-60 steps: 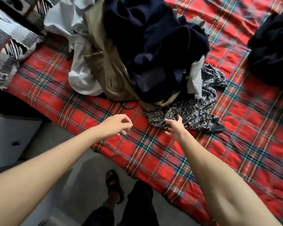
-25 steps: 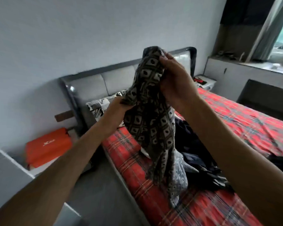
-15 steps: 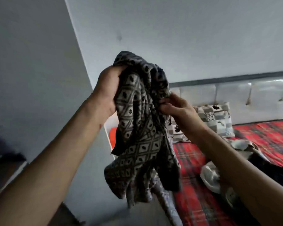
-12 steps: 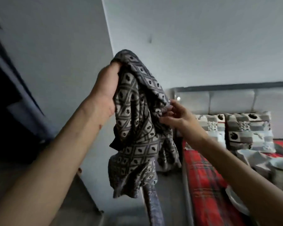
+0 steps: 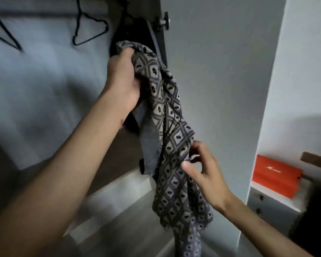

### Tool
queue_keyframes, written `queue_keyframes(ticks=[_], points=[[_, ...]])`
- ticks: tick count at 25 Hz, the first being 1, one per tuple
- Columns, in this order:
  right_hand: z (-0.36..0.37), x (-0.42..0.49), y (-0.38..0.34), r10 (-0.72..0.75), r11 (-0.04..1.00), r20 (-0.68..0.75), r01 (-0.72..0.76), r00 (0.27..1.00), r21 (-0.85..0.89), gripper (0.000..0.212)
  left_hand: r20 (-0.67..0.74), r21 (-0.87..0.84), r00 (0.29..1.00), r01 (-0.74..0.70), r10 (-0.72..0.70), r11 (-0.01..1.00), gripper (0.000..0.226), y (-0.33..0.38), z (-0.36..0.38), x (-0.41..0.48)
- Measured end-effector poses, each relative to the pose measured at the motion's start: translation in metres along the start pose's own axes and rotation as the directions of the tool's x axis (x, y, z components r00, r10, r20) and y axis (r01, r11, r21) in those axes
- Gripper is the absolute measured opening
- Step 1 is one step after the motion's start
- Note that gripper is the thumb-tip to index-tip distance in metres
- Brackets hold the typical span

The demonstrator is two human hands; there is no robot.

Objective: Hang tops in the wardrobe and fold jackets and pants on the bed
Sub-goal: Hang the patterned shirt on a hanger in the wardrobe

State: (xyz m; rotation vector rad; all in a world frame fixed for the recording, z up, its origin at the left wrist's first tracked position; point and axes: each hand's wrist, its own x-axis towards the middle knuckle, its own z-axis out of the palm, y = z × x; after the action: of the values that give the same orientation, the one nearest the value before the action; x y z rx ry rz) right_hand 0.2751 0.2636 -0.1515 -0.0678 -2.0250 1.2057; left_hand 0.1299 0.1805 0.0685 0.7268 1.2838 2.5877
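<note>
- Hanging bunched from the left hand (image 5: 123, 82), the patterned top (image 5: 167, 115) is held up in front of the open wardrobe (image 5: 44, 80), its tail trailing toward the floor.
- Left fingers are clenched round the upper folds, carrying the weight high, probably so the cloth drops straight.
- Lower and nearer, the right hand (image 5: 204, 175) pinches a fold between thumb and curled fingers, seemingly hunting for the collar.
- An empty black hanger (image 5: 90, 28) waits on the rail (image 5: 44, 14), up and left, beside a dark garment (image 5: 135, 32).
- An orange box (image 5: 275, 178) sits far right.
</note>
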Motion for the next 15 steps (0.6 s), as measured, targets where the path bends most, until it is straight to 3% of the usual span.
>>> queue_keyframes(ticks=[3,5,6,7,8,10,12,14,15], points=[[0.041,0.030,0.008,0.165,0.986,0.172,-0.159,0.971,-0.050,0.023,-0.019,-0.010,0.995,-0.101,0.101,0.995,0.017,0.017,-0.038,0.026],[0.067,0.057,0.008,0.311,0.904,0.129,-0.335,0.942,0.266,0.014,-0.045,0.042,0.988,-0.145,0.147,0.989,0.011,0.023,-0.072,0.046],[0.076,0.075,0.009,0.409,0.792,0.108,-0.411,0.906,0.450,0.019,-0.066,0.062,0.986,-0.147,0.151,0.987,0.011,0.026,-0.090,0.059],[0.080,0.093,0.010,0.476,0.691,0.095,-0.439,0.874,0.574,0.024,-0.101,0.083,0.985,-0.134,0.142,0.988,0.012,0.028,-0.108,0.071],[0.084,0.112,0.016,0.510,0.662,0.068,-0.442,0.857,0.605,0.027,-0.146,0.109,0.980,-0.117,0.132,0.987,0.015,0.031,-0.125,0.082],[0.092,0.148,0.030,0.512,0.751,-0.019,-0.436,0.859,0.496,0.026,-0.208,0.152,0.970,-0.095,0.126,0.984,0.021,0.035,-0.153,0.101],[0.111,0.173,0.041,0.416,0.902,-0.169,-0.382,0.893,0.201,0.012,-0.203,0.122,0.972,-0.092,0.116,0.988,0.025,0.039,-0.169,0.119],[0.133,0.176,0.037,0.154,0.977,-0.319,-0.191,0.935,-0.090,0.023,-0.153,0.056,0.986,-0.058,0.066,0.997,0.024,0.040,-0.173,0.129],[0.147,0.173,0.029,-0.014,0.992,-0.310,-0.026,0.951,-0.125,0.032,-0.119,0.030,0.992,-0.039,0.043,0.999,0.024,0.038,-0.172,0.135]])
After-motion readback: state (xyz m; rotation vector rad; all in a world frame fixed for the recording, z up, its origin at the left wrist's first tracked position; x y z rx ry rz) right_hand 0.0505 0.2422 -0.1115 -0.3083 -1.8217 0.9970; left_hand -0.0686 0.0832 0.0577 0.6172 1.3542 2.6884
